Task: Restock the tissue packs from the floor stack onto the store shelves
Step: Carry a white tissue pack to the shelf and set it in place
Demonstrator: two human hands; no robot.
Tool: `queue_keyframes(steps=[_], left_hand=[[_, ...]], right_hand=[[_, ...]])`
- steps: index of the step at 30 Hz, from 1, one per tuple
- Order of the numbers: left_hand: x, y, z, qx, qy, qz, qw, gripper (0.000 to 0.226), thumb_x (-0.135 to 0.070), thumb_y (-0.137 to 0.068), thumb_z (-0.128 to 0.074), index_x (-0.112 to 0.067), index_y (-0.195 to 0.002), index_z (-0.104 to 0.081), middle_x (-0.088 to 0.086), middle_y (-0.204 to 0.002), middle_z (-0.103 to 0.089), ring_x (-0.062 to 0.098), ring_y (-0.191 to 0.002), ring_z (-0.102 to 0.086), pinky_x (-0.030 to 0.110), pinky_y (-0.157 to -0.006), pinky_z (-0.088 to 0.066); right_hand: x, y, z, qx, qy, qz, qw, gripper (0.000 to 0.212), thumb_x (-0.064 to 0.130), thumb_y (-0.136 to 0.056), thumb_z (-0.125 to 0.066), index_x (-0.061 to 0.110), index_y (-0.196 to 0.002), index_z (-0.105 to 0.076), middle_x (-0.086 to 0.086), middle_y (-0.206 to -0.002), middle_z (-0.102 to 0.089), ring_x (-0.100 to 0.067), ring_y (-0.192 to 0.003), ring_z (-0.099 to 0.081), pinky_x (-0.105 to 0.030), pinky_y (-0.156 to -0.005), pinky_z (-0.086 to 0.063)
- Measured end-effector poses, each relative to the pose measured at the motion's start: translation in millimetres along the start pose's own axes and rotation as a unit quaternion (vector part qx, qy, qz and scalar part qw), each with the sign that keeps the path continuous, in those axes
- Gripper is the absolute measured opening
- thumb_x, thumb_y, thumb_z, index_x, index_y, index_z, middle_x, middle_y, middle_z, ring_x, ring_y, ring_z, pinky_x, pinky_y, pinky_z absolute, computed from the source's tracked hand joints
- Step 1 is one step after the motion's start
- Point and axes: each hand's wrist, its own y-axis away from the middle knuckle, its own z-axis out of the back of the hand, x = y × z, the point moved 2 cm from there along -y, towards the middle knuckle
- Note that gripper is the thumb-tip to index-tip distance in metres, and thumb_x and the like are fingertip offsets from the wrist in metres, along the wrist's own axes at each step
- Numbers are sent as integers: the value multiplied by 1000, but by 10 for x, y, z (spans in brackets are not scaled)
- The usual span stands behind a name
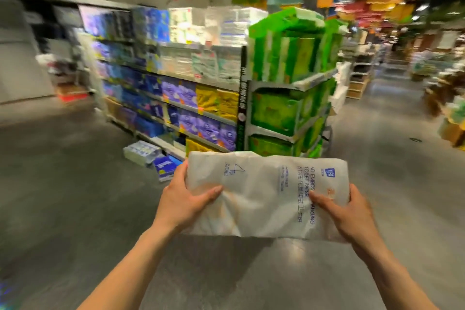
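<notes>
Store aisle, grey floor [63, 184]. White tissue pack [266, 194] held flat in mid-air before the person; left hand [186, 201] grips its left end, right hand [349, 216] grips its right end, thumbs on top. Beyond: loose packs [151, 156] on floor at shelf foot; stocked shelves [176, 88]; green end display [289, 98] just beside

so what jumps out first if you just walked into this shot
The white plastic-wrapped toilet paper pack with blue print sits low and central, gripped at each end by the left hand and right hand. Just behind it, bright green packs fill a grey end rack. A few blue and white packs lie on the floor to the left, at the foot of the long shelf.
</notes>
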Motion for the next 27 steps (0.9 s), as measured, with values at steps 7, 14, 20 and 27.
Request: queue_keyframes(steps=[7, 14, 20, 27], left_hand=[[655, -1411, 469, -108, -38, 62, 991, 90, -54, -62, -88, -35, -138, -44, -10, -118, -66, 13, -104, -65, 36, -91, -53], [1364, -3421, 1038, -159, -56, 43, 985, 88, -47, -66, -87, -30, -140, -42, -10, -116, -61, 16, -100, -61, 31, -83, -46], [1510, -5562, 1483, -134, -69, -2, 989, 100, -61, -63, -81, -35, -146, -32, -10, -119, -60, 16, -100, -64, 38, -87, -55], [1883, -7793, 1411, -140, -43, -45, 988, 101, -54, -68, -81, -39, -147, -20, -10, -125, -52, 19, -102, -61, 39, -83, -54]], right_hand=[[254, -1779, -1578, 128, -12, 44, 991, 48, 28, -69, -89, 22, -110, -65, 6, -99, -77, -5, -79, -74, -33, -71, -62], [463, -3414, -3392, 152, -21, 86, 984, 55, 49, -63, -89, 30, -110, -68, 13, -102, -76, -9, -88, -74, -47, -81, -61], [891, -4941, -4514, 110, -40, 89, 989, 63, 52, -59, -88, 32, -113, -62, 10, -104, -75, -10, -89, -74, -45, -81, -62], [1071, -6681, -5531, 82, -25, 124, 989, 47, 42, -68, -87, 29, -108, -65, 10, -96, -78, -11, -80, -76, -46, -78, -63]])
